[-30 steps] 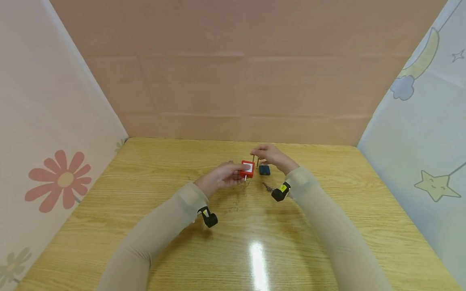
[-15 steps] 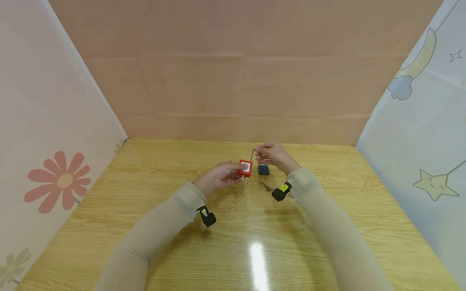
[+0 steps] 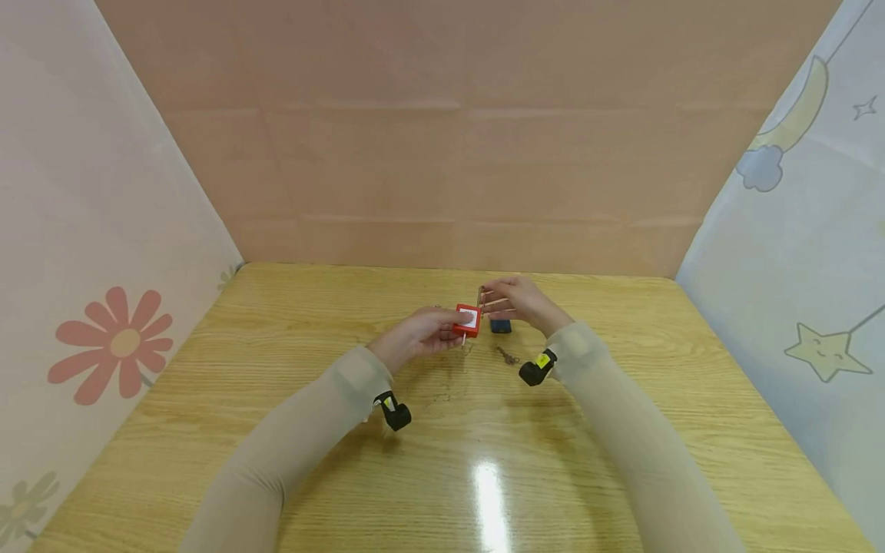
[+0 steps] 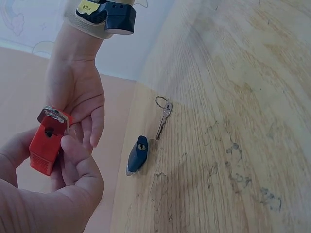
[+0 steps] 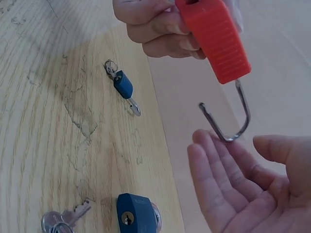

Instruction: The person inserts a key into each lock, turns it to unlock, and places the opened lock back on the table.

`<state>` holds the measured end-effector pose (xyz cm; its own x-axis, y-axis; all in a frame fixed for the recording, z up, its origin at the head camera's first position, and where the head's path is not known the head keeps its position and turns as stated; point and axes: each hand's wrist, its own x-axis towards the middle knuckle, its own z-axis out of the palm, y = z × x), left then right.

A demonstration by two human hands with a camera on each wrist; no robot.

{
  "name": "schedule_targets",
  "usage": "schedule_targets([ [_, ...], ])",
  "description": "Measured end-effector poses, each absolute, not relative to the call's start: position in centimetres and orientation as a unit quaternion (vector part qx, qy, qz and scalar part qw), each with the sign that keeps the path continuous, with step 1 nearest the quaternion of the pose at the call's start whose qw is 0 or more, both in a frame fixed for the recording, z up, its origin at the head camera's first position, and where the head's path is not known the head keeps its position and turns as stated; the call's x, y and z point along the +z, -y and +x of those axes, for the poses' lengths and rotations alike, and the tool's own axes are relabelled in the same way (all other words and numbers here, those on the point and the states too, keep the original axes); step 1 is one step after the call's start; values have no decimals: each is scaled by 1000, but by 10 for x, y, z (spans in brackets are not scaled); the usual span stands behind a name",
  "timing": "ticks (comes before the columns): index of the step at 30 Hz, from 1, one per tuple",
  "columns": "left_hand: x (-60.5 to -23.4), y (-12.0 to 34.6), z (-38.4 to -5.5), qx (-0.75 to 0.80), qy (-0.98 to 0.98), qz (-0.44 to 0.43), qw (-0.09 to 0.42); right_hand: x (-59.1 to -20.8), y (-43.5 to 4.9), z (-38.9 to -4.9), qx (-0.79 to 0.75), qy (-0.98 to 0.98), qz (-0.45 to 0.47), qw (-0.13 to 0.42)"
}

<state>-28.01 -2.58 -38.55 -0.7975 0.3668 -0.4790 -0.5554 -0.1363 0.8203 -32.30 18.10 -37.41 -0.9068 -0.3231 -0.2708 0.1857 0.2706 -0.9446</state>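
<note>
My left hand (image 3: 425, 332) grips a red padlock (image 3: 467, 320) with a white label, thumb over its face. A key sticks out of the lock's underside, seen in the left wrist view. The steel shackle (image 5: 247, 116) is out on one side, its free end clear of the red body. Beside it is my right hand (image 5: 243, 187), fingers extended, their tips at the shackle's bend; the thumb stands apart from it. Below the right hand a dark blue padlock (image 4: 138, 154) rests on the table, and a key on a ring (image 4: 165, 114) lies close by.
A smaller-looking blue padlock (image 5: 123, 85) with its shackle open and a key at its keyhole lies on the wooden table (image 3: 594, 461). Behind stands a plain brownish backdrop (image 3: 456, 153); printed white panels flank the table left and right.
The right hand's fingers, earlier bent at the shackle, have straightened out beside it. The red padlock shifted slightly left and remains in the left hand.
</note>
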Motion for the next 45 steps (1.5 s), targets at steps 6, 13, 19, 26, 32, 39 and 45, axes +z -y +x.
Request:
schedule_targets([
  [6, -387, 25, -280, 748, -584, -85, 303, -369, -195, -316, -504, -837, -94, 189],
  [13, -386, 26, -280, 744, -592, -92, 295, -357, -215, -304, -350, -908, -150, 175],
  [19, -389, 26, -280, 741, -594, -96, 297, -358, -228, -299, -319, -916, -140, 197],
  [26, -392, 25, -282, 729, -615, -98, 283, -367, -241, -299, -294, -914, -122, 253],
  [32, -400, 22, -292, 688, -673, -80, 260, -372, -244, -302, -291, -909, -117, 274],
  [39, -404, 19, -306, 561, -805, -15, 192, -371, -239, -303, -294, -906, -114, 281],
  [45, -403, 13, -311, 500, -846, 19, 184, -370, -238, -304, -292, -905, -118, 287],
])
